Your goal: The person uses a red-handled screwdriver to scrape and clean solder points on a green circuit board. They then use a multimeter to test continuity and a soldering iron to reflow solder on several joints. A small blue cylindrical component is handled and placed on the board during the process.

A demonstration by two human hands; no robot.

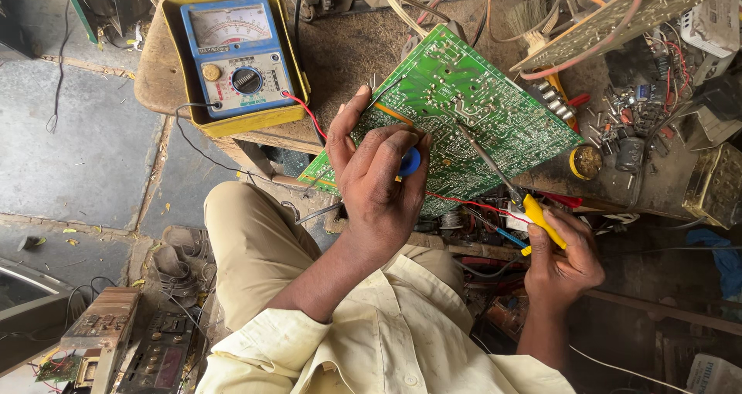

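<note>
A green circuit board (471,108), solder side up, is tilted over the edge of the workbench. My left hand (379,177) grips its near edge and also pinches a small blue round tool (410,162) between thumb and fingers. My right hand (560,262) holds a soldering iron by its yellow handle (541,220). The iron's metal shaft (483,156) reaches up and to the left, with its tip touching the board near its middle.
An analog multimeter (239,57) with a blue face sits in a yellow case at the bench's left end, with red and black leads trailing off it. A second circuit board (618,23), a small round tin (586,162) and loose components lie at the right. Old electronics sit on the floor at the lower left.
</note>
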